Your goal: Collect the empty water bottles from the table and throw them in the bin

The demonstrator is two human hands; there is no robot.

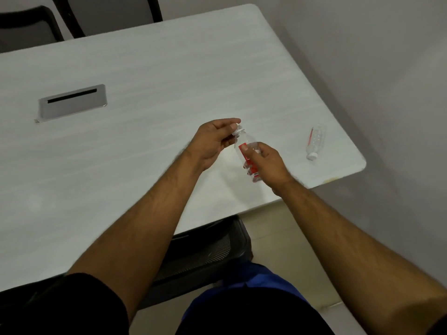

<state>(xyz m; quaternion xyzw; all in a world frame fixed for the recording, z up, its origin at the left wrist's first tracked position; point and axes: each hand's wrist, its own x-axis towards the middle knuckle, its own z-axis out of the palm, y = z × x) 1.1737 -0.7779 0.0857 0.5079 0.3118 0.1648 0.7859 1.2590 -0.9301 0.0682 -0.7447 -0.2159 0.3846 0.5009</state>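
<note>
Over the pale wood-grain table (pixel 145 93) I see my right hand (pixel 268 163) wrapped round the middle of a small clear plastic bottle with a red label (pixel 244 151), held above the tabletop, while my left hand (pixel 212 141) pinches its white cap (pixel 238 130). A second clear capped bottle (pixel 314 143) lies on its side near the table's corner. I judge both light, thin-walled and easily crushed, so mid-body is the place to hold.

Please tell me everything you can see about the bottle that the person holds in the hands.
The small clear plastic bottle with a red label looks empty and is held tilted above the white table. The right hand grips its body; the left hand pinches its white cap, which points up and away from the person.
</note>
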